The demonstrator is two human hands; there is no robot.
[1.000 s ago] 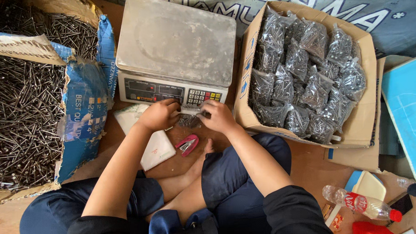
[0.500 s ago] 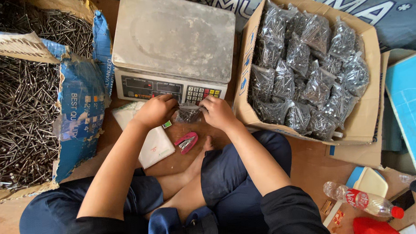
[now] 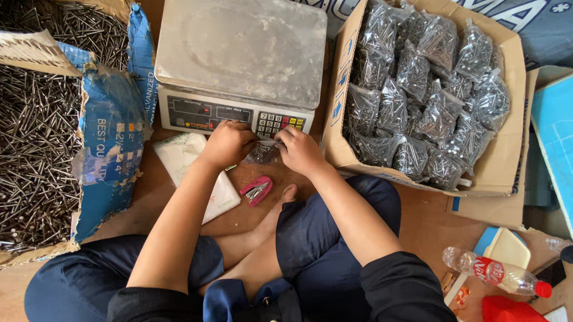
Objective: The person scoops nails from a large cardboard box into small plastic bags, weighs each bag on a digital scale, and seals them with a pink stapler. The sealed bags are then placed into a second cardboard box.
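Both hands closed on one small clear bag of nails (image 3: 263, 152), held just in front of the scale (image 3: 238, 61). Left hand (image 3: 227, 144) fingers curled on its left edge, right hand (image 3: 301, 151) pinching the top right. Pink stapler (image 3: 256, 190) on the floor just below; box of filled bags (image 3: 424, 93) to the right.

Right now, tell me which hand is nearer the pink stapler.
Left. The left hand sits just above and left of the pink stapler; the right hand is farther, up to its right. Both hold a small bag of nails.
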